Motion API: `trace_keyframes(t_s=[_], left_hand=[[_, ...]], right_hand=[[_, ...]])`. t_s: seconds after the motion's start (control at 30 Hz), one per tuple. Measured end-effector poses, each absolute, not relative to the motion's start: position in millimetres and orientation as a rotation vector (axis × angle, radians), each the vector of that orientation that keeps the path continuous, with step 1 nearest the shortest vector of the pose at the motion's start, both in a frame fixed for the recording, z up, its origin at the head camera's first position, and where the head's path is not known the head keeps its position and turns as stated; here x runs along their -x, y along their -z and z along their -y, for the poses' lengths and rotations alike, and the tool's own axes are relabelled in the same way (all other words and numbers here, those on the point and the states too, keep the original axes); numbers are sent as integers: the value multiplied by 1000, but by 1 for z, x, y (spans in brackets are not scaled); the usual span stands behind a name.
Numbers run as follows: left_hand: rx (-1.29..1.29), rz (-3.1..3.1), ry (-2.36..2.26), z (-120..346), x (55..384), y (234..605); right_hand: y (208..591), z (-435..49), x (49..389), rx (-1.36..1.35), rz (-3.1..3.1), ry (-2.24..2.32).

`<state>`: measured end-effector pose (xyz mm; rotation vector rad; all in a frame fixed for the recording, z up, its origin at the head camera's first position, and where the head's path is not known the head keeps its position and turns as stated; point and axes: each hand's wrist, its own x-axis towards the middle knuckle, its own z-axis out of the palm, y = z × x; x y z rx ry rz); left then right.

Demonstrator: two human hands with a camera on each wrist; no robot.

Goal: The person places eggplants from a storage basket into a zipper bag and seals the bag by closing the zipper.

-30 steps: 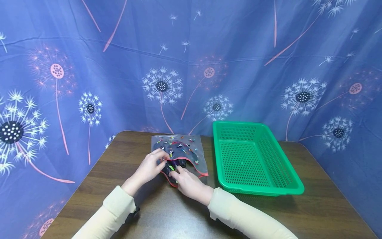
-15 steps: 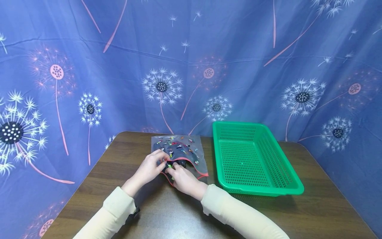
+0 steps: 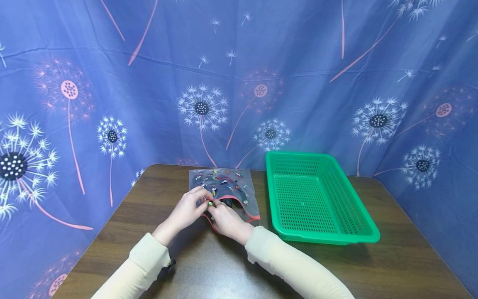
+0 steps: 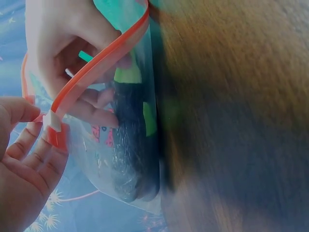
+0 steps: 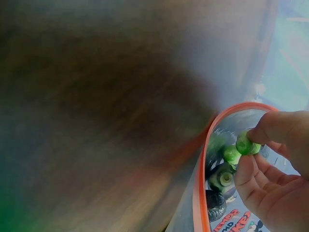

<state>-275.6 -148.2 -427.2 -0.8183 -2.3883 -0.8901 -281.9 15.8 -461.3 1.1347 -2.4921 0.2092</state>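
A clear zip bag (image 3: 235, 178) with small printed figures and a red zip edge lies on the table, its mouth parted. My left hand (image 3: 188, 209) pinches the corner of that edge, by the white slider (image 4: 52, 121). Inside are several dark, shiny eggplants (image 4: 128, 159) with bright green ends, as the left wrist view shows through the plastic. My right hand (image 3: 228, 220) reaches into the mouth. In the right wrist view its thumb and fingers pinch a green stem end (image 5: 247, 142); the rest of that eggplant is hidden. Another eggplant (image 5: 222, 178) lies beside it.
To the right of the bag stands a green perforated plastic basket (image 3: 303, 203) with nothing seen inside. The brown wooden table (image 3: 209, 272) runs back to a blue curtain (image 3: 157, 108) printed with dandelions.
My right hand has shifted left and a little deeper into the bag's mouth, covering more of the eggplants. The left hand stays at the zip edge.
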Motion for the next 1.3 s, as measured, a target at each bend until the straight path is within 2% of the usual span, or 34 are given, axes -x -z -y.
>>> trace_keyframes(t_s=[0.37,0.9,1.3], left_hand=[[829,2375,909,148,277,429],[799,2419,916,152,278,429],[810,2401,882,155,278,428]], right_hand=[[463,-13,283,-1133,2546,-223],[457,-48,257,-1223,2473,-265],[423,-71,241,-1180,2398,-335]])
